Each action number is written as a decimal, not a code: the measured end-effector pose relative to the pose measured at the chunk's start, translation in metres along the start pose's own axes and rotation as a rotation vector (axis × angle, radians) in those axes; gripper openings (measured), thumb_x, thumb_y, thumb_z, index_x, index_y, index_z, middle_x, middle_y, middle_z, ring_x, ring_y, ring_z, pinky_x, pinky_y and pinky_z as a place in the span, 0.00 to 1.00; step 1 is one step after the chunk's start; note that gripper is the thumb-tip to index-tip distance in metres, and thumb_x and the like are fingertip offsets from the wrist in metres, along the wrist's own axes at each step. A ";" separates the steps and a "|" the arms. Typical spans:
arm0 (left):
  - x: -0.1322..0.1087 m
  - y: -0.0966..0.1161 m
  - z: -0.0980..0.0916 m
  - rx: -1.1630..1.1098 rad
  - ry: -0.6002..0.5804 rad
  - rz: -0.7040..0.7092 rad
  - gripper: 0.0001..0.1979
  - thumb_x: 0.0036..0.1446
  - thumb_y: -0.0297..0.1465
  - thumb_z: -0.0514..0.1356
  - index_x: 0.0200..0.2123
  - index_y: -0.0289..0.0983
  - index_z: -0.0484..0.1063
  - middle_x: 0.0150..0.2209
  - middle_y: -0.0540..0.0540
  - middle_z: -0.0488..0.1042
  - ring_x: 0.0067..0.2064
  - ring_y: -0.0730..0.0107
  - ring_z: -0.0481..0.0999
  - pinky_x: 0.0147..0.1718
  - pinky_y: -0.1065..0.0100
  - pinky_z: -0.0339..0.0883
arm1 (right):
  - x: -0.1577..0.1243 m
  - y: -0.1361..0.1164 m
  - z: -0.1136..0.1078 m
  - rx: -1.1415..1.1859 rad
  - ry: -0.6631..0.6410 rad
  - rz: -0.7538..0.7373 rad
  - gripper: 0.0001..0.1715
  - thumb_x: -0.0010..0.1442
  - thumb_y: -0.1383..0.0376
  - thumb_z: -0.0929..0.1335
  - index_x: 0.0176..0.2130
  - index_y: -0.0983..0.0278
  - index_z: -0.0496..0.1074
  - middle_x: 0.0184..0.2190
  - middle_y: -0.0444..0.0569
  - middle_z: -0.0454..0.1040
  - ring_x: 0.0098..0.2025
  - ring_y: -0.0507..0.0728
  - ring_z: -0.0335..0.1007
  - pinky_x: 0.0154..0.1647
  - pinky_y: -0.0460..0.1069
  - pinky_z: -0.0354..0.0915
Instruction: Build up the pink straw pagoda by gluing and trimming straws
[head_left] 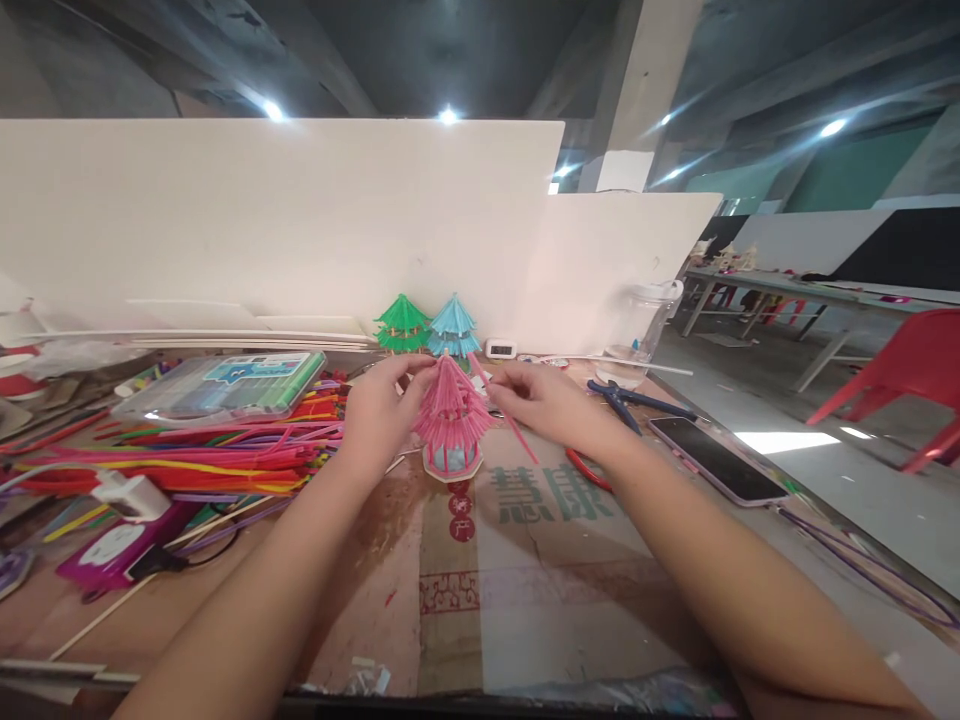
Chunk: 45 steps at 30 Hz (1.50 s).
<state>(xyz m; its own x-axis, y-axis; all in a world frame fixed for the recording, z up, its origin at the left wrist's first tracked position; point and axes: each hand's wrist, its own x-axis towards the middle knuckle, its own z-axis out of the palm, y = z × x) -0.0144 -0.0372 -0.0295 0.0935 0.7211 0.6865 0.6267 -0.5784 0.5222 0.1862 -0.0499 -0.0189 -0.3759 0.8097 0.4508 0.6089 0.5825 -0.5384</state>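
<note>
A pink tiered pagoda model [452,405] with fringed roofs stands upright on a pale base, on the cardboard in front of me. My left hand [386,400] is at its upper left side, thumb and fingers closed on the roof near the tip. To the right, my right hand [536,395] pinches a pink pipe cleaner [519,435], which slants down right below the fingers; its upper end is beside the roof. A green pagoda model [403,322] and a light blue one [453,322] stand behind.
Bundled coloured pipe cleaners [247,455] and a clear marker case [225,385] lie left, near a purple power strip [127,550]. Blue-handled pliers [622,400], a phone [716,460] and a clear plastic jug [645,330] are right. White boards [285,220] rise behind.
</note>
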 end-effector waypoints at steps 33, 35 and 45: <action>0.003 -0.006 0.022 0.341 0.048 0.388 0.08 0.60 0.26 0.53 0.34 0.34 0.71 0.35 0.42 0.75 0.39 0.61 0.72 0.38 0.62 0.64 | 0.003 0.009 -0.003 -0.068 -0.018 0.014 0.13 0.59 0.62 0.61 0.24 0.64 0.64 0.22 0.42 0.64 0.26 0.51 0.57 0.27 0.46 0.51; -0.001 -0.002 0.020 0.189 0.051 0.390 0.07 0.60 0.24 0.51 0.35 0.36 0.68 0.37 0.42 0.73 0.41 0.63 0.72 0.40 0.63 0.64 | 0.003 0.010 -0.002 -0.073 -0.008 -0.012 0.13 0.59 0.62 0.61 0.24 0.64 0.64 0.22 0.43 0.64 0.26 0.51 0.58 0.27 0.46 0.52; -0.017 0.019 0.014 -0.050 0.017 0.478 0.10 0.65 0.29 0.45 0.31 0.38 0.60 0.30 0.47 0.67 0.33 0.69 0.67 0.33 0.66 0.64 | 0.001 -0.002 0.009 0.553 0.191 -0.005 0.12 0.62 0.58 0.60 0.29 0.61 0.61 0.31 0.46 0.73 0.33 0.53 0.70 0.39 0.50 0.66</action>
<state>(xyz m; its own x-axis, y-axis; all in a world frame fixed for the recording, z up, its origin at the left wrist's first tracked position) 0.0067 -0.0551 -0.0386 0.3496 0.3636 0.8635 0.4781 -0.8618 0.1693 0.1782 -0.0493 -0.0242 -0.2134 0.8094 0.5470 0.1334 0.5788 -0.8045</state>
